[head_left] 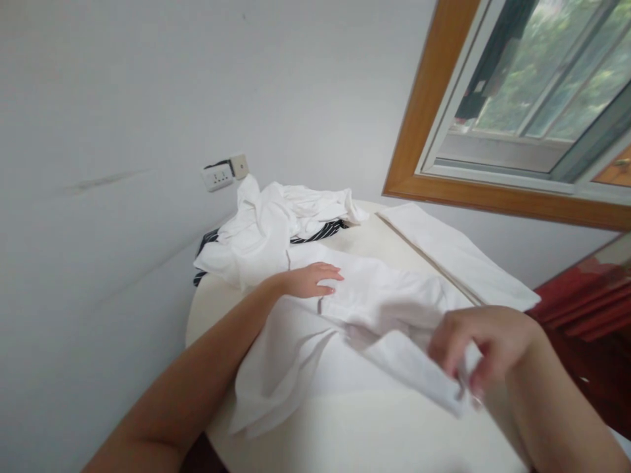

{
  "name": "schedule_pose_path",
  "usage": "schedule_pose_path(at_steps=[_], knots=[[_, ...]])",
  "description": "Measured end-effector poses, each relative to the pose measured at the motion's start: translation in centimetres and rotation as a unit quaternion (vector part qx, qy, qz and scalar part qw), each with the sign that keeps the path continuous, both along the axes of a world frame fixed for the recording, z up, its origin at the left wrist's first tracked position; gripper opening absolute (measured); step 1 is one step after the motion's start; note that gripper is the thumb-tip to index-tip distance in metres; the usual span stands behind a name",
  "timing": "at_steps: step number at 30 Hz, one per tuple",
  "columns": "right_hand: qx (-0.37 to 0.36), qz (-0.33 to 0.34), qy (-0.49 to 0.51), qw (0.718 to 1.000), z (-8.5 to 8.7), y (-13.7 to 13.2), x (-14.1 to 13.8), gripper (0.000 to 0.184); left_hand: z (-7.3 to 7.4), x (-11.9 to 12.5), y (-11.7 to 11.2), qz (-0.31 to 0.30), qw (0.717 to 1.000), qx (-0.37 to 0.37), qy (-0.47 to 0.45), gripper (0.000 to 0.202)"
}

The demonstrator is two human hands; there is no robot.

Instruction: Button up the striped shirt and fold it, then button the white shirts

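A white garment lies spread over a round cream table. My left hand rests flat on the cloth with its fingers stretched out, holding nothing. My right hand is closed in a pinch on a folded-over edge of the same white garment, lifted slightly off the table at the front right.
A heap of white clothes with a black striped piece lies at the table's far side by the wall. A folded white cloth lies at the right. A wall socket, a wooden-framed window and red fabric surround the table.
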State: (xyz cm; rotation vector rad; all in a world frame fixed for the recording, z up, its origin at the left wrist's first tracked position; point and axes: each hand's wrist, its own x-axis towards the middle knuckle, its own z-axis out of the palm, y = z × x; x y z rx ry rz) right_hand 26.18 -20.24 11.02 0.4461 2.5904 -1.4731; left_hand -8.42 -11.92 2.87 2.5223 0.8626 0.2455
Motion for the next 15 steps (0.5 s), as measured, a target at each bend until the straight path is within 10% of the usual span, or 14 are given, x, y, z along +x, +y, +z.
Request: schedule_pose_path(at_steps=[3,8,15], knots=[[-0.108,0.116,0.062,0.985,0.6,0.2,0.8,0.038,1.1,-0.4,-0.3,-0.021,0.999,-0.048,0.010,0.056],[0.087,-0.207,0.015,0.974,-1.7,1.7,-0.4,0.039,2.9,-1.4,-1.1,-0.058,0.993,-0.079,0.063,0.071],[0.303,-0.238,-0.098,0.918,-4.8,1.3,-2.2,0.066,1.8,0.0,-0.8,0.046,0.997,0.050,0.047,0.030]])
